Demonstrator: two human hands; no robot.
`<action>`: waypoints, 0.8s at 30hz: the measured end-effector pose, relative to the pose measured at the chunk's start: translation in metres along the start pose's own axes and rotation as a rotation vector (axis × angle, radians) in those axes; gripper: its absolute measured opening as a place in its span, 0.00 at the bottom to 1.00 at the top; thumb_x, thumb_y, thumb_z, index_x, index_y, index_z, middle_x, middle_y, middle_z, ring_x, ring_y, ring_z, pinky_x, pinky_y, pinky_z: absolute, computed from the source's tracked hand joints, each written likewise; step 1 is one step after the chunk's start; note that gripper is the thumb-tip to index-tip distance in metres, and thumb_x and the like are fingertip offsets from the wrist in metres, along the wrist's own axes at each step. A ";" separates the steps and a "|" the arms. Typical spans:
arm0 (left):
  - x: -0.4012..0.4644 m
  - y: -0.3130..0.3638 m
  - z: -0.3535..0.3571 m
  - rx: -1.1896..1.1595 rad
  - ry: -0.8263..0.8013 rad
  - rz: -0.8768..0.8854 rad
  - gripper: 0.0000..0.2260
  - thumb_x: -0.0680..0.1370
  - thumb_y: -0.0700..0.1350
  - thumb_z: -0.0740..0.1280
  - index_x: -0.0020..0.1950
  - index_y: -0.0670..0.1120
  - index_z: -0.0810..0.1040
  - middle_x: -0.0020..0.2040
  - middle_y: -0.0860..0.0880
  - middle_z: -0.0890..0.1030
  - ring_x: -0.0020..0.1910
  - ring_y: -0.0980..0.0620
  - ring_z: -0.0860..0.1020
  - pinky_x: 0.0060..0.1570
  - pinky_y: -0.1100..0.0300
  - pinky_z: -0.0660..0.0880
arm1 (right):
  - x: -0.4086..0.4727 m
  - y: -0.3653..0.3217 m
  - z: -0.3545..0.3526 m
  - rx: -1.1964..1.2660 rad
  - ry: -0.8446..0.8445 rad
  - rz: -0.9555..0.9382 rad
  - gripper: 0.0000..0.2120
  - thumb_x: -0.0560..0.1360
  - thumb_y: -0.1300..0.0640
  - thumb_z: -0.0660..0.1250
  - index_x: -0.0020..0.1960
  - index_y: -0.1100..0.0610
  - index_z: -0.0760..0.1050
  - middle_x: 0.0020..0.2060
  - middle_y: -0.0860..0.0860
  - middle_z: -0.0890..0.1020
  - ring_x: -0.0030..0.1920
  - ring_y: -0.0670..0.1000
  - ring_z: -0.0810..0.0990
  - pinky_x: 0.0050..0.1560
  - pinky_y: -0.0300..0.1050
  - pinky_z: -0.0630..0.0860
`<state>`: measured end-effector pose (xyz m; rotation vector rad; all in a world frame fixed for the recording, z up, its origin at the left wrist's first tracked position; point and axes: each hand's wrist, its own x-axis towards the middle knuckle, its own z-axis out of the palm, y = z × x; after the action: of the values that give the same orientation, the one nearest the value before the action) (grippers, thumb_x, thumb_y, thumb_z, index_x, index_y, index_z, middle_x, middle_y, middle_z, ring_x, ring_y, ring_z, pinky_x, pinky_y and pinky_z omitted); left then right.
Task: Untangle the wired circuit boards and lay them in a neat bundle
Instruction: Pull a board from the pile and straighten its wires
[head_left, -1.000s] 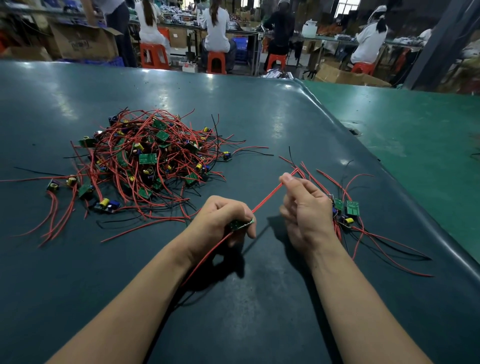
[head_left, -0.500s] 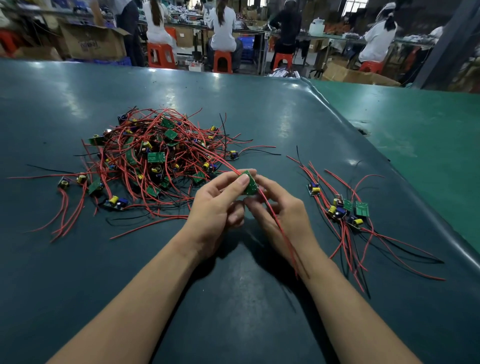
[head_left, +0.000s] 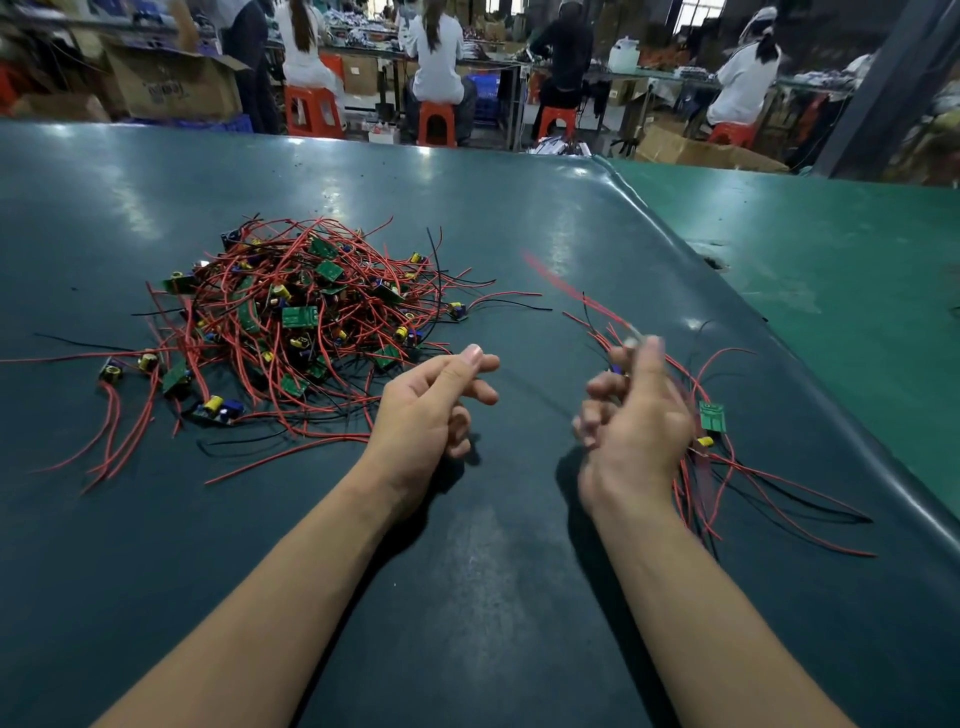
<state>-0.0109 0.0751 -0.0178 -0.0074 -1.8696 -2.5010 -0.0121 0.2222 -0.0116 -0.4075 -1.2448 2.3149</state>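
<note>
The right hand, blurred, pinches a wired board's red wire above the neat bundle at right; it should land parallel. The left hand is loosely curled, empty, beside the tangled pile at centre-left.

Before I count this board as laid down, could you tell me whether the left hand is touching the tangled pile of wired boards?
Apart. The head view shows dark table between the left hand and the tangled pile.

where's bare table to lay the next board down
Bare mat lies between the tangled pile and the sorted bundle, beyond both hands, and along the near edge beside the forearms. Crowded: the pile at left, the bundle under the right hand.
</note>
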 end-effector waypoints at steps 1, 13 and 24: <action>0.000 0.001 0.000 -0.002 0.002 -0.005 0.13 0.80 0.49 0.63 0.53 0.40 0.81 0.35 0.49 0.78 0.23 0.55 0.60 0.22 0.66 0.60 | 0.002 -0.003 -0.003 0.115 0.066 0.097 0.17 0.80 0.42 0.62 0.43 0.56 0.73 0.24 0.49 0.73 0.19 0.45 0.65 0.19 0.34 0.58; -0.008 0.017 -0.032 1.278 0.528 0.566 0.05 0.76 0.48 0.68 0.49 0.50 0.82 0.47 0.50 0.81 0.49 0.44 0.75 0.41 0.55 0.69 | -0.002 0.006 -0.001 -0.079 -0.049 0.107 0.14 0.81 0.52 0.61 0.40 0.57 0.75 0.22 0.47 0.72 0.18 0.46 0.64 0.21 0.32 0.57; 0.008 0.020 -0.061 1.081 0.760 0.362 0.22 0.75 0.50 0.71 0.66 0.45 0.72 0.60 0.41 0.73 0.54 0.40 0.76 0.54 0.46 0.73 | -0.003 0.009 -0.003 -0.189 -0.166 0.061 0.12 0.80 0.58 0.63 0.38 0.56 0.76 0.23 0.48 0.73 0.21 0.45 0.65 0.21 0.33 0.59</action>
<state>-0.0182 0.0113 -0.0162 0.4753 -2.2241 -0.8294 -0.0110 0.2183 -0.0209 -0.3254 -1.5599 2.3284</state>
